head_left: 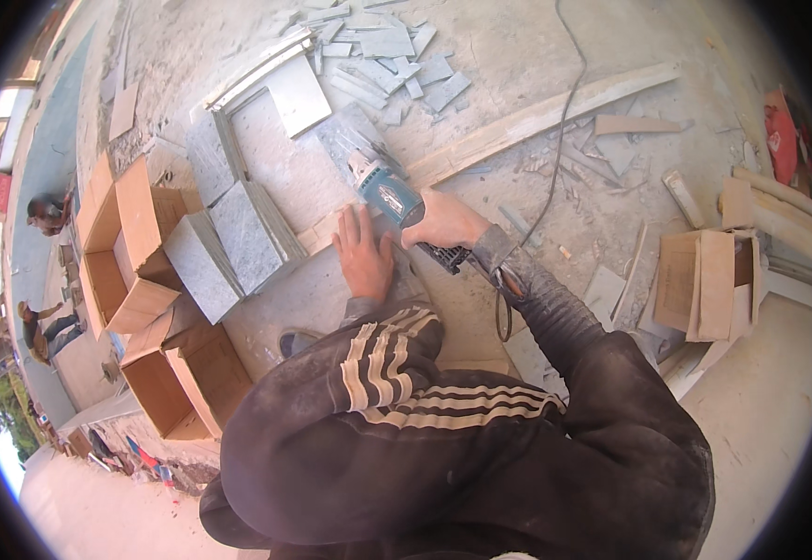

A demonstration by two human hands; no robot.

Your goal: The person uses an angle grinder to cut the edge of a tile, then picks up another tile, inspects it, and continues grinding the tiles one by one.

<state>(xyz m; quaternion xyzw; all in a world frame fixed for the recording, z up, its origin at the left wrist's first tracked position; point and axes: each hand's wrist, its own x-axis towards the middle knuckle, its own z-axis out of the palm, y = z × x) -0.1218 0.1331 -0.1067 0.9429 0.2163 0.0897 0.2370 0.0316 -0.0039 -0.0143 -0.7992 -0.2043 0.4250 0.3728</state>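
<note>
My right hand (448, 222) is wrapped round the rear of a teal angle grinder (389, 194), its front end pointing up and left. Beneath that front end lies a grey tile (339, 131), partly covered by the tool and blurred by what looks like dust. My left hand (363, 254) is open, fingers stretched forward, just left of the grinder beside a wooden board (320, 231). Whether its palm presses on anything is hidden. A black cord (555, 177) runs over the floor near the grinder.
Stacked grey tiles (255, 238) stand left of my hands, near open cardboard boxes (159, 369). Broken tile pieces (387, 42) litter the floor ahead. A long wooden plank (555, 114) stretches right. Another carton (691, 280) sits at right. Two people (47, 331) are far left.
</note>
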